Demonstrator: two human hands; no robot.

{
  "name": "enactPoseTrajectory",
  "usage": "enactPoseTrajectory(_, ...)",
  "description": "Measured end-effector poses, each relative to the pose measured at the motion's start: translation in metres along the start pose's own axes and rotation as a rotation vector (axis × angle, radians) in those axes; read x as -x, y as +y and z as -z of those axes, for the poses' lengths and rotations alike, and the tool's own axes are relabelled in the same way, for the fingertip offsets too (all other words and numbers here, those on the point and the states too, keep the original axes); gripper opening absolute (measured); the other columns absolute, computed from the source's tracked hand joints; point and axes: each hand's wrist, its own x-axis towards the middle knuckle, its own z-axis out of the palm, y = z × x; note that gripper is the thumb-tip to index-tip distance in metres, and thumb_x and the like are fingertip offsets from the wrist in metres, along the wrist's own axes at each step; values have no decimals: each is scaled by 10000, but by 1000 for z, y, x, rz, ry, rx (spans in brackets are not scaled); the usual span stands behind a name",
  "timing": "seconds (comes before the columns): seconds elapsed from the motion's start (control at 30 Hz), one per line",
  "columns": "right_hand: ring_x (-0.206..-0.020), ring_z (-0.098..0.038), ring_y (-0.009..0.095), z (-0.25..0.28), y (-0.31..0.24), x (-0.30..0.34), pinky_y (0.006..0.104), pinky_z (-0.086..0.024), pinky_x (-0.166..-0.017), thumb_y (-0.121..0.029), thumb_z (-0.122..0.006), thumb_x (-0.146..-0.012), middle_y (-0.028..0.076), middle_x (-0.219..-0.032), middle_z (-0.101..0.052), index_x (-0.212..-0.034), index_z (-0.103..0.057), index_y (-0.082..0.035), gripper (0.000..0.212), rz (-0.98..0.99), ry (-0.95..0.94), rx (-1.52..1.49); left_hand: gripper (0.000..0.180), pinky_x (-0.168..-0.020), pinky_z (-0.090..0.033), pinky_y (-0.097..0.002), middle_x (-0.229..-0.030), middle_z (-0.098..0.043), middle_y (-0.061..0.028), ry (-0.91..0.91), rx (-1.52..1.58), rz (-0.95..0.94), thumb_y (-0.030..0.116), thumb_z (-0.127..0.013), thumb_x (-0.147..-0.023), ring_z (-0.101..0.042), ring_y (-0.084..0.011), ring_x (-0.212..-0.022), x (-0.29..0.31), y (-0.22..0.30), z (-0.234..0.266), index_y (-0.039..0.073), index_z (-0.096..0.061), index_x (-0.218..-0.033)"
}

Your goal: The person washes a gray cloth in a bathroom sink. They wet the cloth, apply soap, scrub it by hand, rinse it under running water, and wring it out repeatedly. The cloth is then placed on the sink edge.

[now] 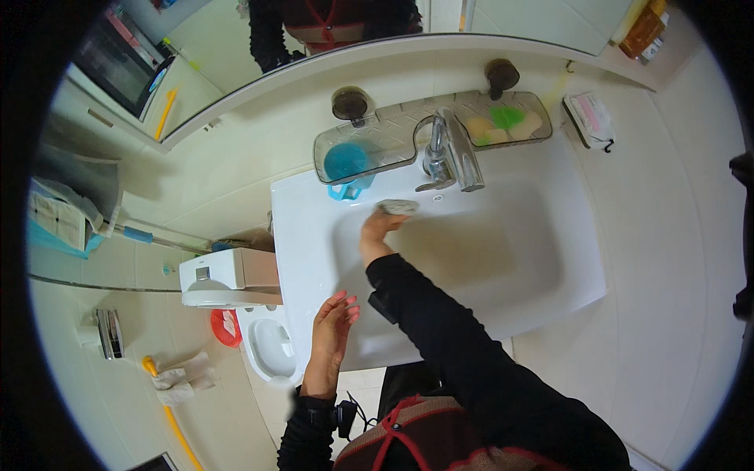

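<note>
- Right hand (377,228) presses a grey cloth (397,207) against the white sink (314,212) rim just below the faucet (449,153), fingers closed on it, as I see it.
- Left hand (331,326) hovers open and empty over the sink's front edge, probably for balance.

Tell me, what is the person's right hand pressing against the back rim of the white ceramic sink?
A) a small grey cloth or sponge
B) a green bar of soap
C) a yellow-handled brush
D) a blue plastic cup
A: the right hand reaches across the white ceramic sink and presses a small grey cloth or sponge on the rim just below the chrome faucet.
</note>
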Motion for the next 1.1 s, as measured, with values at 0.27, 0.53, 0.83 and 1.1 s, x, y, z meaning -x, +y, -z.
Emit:
enactPoseTrajectory(0.27,-1033,-537,215,42,-38,55,338,-462,-822,-360,-605,-800,81,-1155,-551,-1298,-420,-125,581,-249,-960,644,306,-783,-486,-279,-1074,-600,-134,-9,-32,3,18,-480,-873,-611,-186,-861,-13,7,-3,-2,-503,-1177)
enactPoseTrajectory(0.53,-1012,-508,138,160,-180,-58,301,-435,-822,-253,-675,-804,46,-1138,-515,-1297,-403,-83,588,-483,-1979,356,296,-816,-477,-322,-1092,-587,-90,-122,259,178,141,-561,-901,-572,-195,-960,-42,-7,-33,65,-500,-1180)
enactPoseTrajectory(0.83,-988,-527,149,192,-212,-121,307,-461,-804,-297,-625,-875,41,-1038,-539,-979,-515,-71,273,-209,-1836,536,151,-776,-450,-265,-937,-604,-13,-149,-260,-124,36,-611,-846,-564,-126,-864,-61,-40,-66,93,-569,-979)
enactPoseTrajectory(1.1,-843,-520,111,215,-221,-162,282,-484,-760,-172,-633,-850,17,-923,-516,-891,-490,-74,178,-367,-1429,334,134,-785,-450,-251,-889,-610,9,-87,-120,-297,-22,-583,-837,-569,-116,-842,-60,-21,-62,100,-595,-892)
